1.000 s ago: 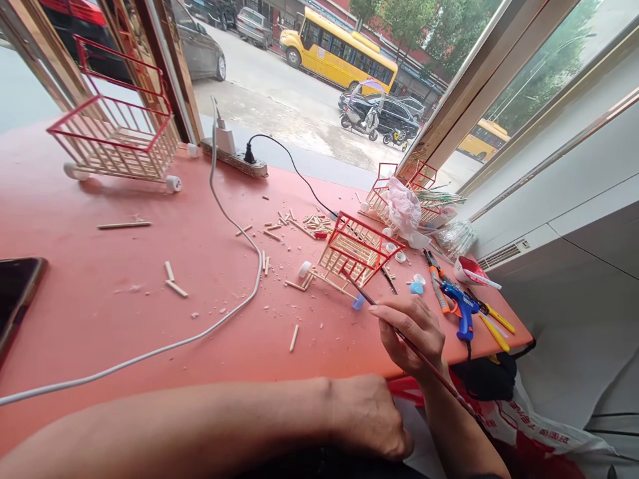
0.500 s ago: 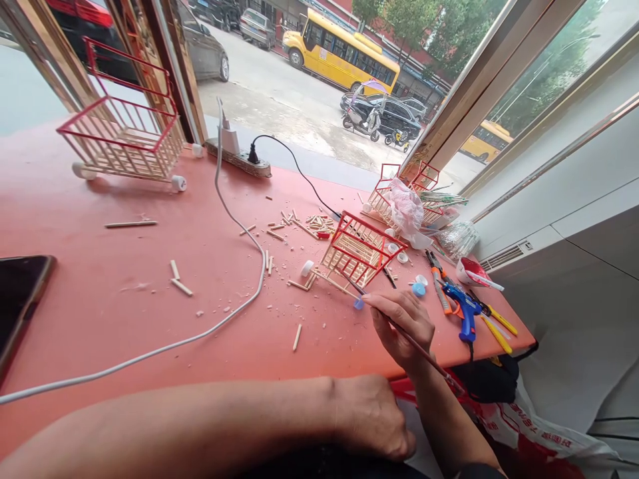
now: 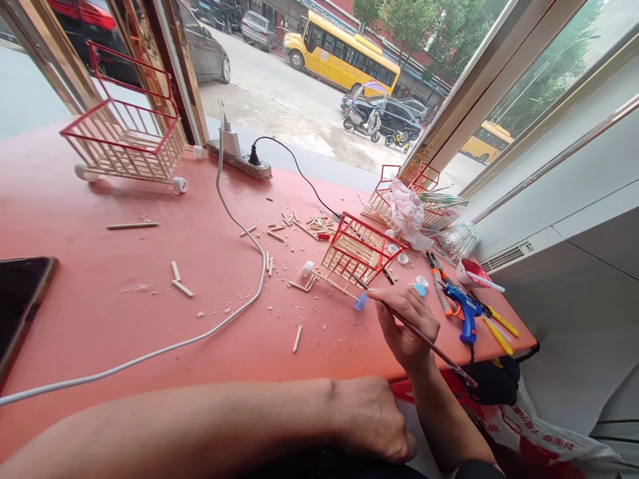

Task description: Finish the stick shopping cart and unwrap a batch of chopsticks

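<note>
My right hand (image 3: 410, 326) pinches a thin, dark-handled paintbrush (image 3: 424, 338). Its far end reaches into a small toy shopping cart (image 3: 362, 253) made of pale sticks with red upper bars. The cart stands tilted, with a white cap wheel (image 3: 307, 269) on its left and a bluish cap wheel (image 3: 360, 302) near my right hand. Lying at the table's front edge is my left hand (image 3: 372, 418), closed into a fist, its palm and fingertips hidden. I cannot tell whether it holds anything.
A larger finished-looking cart (image 3: 124, 143) stands at back left. Cut sticks (image 3: 319, 225) lie scattered mid-table. A white cable (image 3: 219, 326) curves across the table (image 3: 150, 326). To the right are a blue glue gun (image 3: 466, 313), pliers (image 3: 439, 283) and a cup with red paint (image 3: 469, 271).
My right hand has shifted slightly right, and the brush's back end has swung up. The bluish wheel shows more fully. My left hand stays in place.
</note>
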`<state>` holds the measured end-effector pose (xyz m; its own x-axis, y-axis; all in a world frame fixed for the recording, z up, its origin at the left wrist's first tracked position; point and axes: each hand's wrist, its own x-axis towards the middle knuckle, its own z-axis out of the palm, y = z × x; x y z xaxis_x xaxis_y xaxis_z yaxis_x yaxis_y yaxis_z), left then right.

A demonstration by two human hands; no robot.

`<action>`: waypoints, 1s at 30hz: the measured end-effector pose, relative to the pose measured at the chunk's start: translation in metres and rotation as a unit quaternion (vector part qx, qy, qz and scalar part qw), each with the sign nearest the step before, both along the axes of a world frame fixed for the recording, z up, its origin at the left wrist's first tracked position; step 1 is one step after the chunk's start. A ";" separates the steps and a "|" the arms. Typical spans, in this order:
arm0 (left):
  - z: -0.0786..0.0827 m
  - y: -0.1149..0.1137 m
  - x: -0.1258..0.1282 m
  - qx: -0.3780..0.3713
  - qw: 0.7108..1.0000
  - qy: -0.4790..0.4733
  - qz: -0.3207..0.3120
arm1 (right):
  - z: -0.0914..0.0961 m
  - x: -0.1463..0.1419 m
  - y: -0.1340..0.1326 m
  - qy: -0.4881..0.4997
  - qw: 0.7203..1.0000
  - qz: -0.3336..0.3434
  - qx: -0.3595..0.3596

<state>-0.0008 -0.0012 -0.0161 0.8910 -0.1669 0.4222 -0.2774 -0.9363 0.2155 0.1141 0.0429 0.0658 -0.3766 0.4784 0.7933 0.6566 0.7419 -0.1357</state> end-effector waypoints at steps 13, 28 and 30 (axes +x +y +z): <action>0.009 0.001 -0.001 0.010 0.999 0.053 -0.005 | 0.004 -0.003 0.002 0.005 1.000 0.001 0.003; 0.011 0.004 -0.001 0.001 0.998 0.057 -0.018 | 0.005 -0.002 0.004 0.035 0.999 -0.024 0.025; 0.010 0.004 0.000 0.002 0.998 0.059 -0.016 | 0.005 -0.001 0.003 0.037 0.999 -0.027 0.026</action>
<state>-0.0011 0.0028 -0.0058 0.9291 -0.1964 0.3135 -0.2791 -0.9283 0.2457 0.1126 0.0458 0.0708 -0.2902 0.4543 0.8423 0.6849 0.7133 -0.1488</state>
